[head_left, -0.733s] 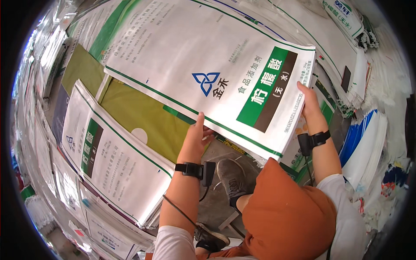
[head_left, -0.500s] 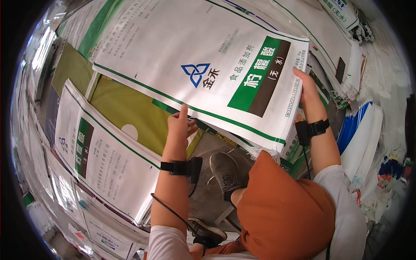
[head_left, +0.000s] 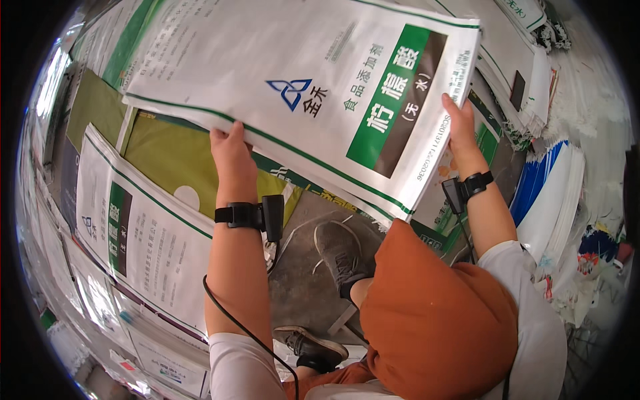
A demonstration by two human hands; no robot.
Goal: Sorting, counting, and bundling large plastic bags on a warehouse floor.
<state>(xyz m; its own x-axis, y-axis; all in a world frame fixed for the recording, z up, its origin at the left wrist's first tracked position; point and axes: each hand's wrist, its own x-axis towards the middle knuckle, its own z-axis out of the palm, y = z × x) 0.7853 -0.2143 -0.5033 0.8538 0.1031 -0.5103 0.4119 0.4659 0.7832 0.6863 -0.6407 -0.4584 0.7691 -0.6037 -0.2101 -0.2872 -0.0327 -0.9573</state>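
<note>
A flat white sack [head_left: 253, 47] with green stripes, a blue emblem and a green-and-brown panel lies across the upper middle. It appears to be the top of a thin stack; how many lie under it I cannot tell. My left hand [head_left: 232, 143] grips its near long edge, thumb on top and the other fingers hidden beneath. At the sack's right end, my right hand [head_left: 460, 127] holds the short edge, which is raised and tilted. Below the sack shows an olive-green sheet [head_left: 167, 150] with a pale round spot.
Another stack of white sacks [head_left: 160, 247] lies at the left. More sacks [head_left: 533, 87] are piled at the far right, with blue-and-white ones [head_left: 547, 187] nearer. A green printed bag [head_left: 443, 220] lies on the floor beneath my right arm. My shoe [head_left: 337, 250] rests on grey floor.
My left hand has moved left and away along the sack's near edge and now clasps it. The sack's right end has risen and shifted away, with my right hand still on it.
</note>
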